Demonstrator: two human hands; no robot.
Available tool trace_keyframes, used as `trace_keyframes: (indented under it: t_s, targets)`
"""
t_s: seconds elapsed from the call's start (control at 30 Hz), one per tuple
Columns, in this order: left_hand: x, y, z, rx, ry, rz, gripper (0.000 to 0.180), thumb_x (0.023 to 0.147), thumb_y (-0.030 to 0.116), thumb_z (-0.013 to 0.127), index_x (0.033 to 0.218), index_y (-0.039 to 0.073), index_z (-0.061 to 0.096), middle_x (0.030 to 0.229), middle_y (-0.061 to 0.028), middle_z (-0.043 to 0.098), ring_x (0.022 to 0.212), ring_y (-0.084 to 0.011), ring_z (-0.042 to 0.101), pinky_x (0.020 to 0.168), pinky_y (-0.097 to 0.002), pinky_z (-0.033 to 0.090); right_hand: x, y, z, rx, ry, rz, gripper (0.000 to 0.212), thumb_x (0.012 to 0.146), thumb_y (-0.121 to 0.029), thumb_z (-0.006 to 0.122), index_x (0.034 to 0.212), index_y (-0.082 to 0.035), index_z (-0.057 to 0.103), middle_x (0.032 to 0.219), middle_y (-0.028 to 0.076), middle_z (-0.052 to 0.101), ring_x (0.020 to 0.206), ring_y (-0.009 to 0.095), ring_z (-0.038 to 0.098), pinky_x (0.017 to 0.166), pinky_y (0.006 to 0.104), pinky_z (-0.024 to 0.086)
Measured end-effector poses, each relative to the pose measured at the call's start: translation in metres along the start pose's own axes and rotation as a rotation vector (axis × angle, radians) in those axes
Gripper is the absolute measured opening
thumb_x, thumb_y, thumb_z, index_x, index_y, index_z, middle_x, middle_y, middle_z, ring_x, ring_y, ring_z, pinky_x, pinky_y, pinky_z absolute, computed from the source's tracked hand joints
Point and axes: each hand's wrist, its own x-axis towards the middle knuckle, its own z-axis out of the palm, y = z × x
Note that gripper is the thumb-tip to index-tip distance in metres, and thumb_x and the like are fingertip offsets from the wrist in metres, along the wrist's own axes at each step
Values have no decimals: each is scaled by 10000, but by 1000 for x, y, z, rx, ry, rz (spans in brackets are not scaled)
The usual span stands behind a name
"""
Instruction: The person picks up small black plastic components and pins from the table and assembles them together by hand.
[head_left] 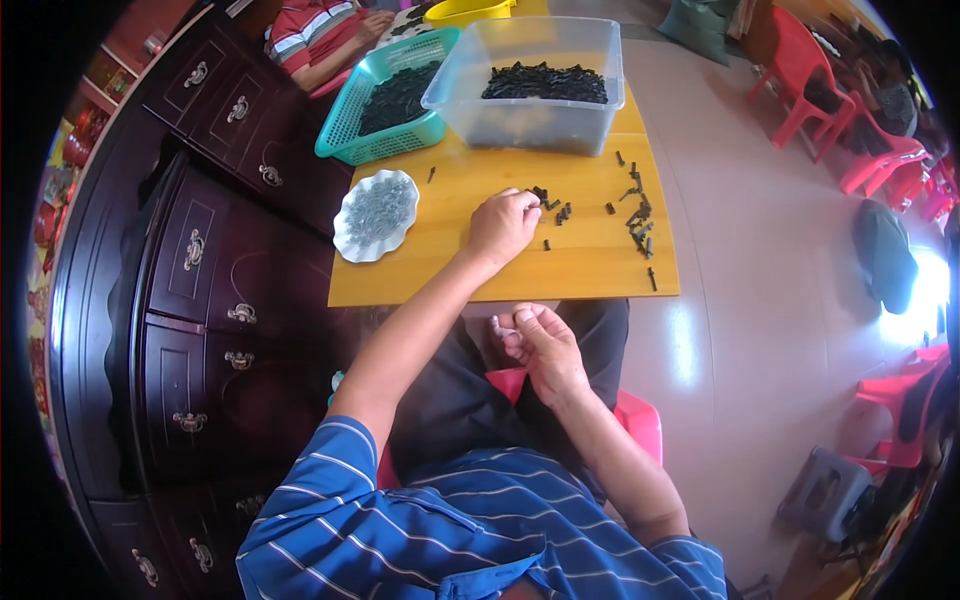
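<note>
My left hand (pixel 505 225) rests low over the yellow wooden table (pixel 450 275), fingers drawn together at a small cluster of black parts (pixel 563 212). Whatever its fingertips may hold is hidden. Just off the table's front edge, above my lap, my right hand (pixel 543 350) is closed in a pinch; anything in it is too small to make out. To the left of my left hand lies a white wavy-rimmed plate (pixel 345 243) heaped with small, shiny, greyish pieces. More short black parts (pixel 640 225) lie in a loose row along the table's right side.
A green perforated basket (pixel 395 143) and a clear plastic bin (pixel 535 127), both holding black parts, stand at the table's far side. Dark wooden drawers (pixel 225 235) flank the left. Beyond the basket sits another person (pixel 318 40). Red plastic chairs (pixel 800 75) stand at right.
</note>
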Motion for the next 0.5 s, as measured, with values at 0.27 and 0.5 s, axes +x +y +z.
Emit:
trace_keyframes:
  t_s: [0.27, 0.5]
  targets:
    - [11, 3, 4, 20, -32, -30, 119, 875, 169, 720, 934, 72, 755, 855, -109, 710, 779, -314, 698, 703, -418, 558, 0, 1, -3, 17, -5, -8, 168, 1048, -242, 625, 1131, -104, 673, 944, 2, 733, 716, 55, 651, 708, 212, 533]
    - [6, -3, 0, 112, 10, 80, 93, 886, 132, 689, 938, 55, 696, 850, -121, 692, 801, -340, 678, 713, -428, 554, -3, -1, 5, -57, 46, -37, 258, 1069, -223, 580, 1257, -65, 658, 917, -9, 689, 730, 55, 624, 713, 209, 520]
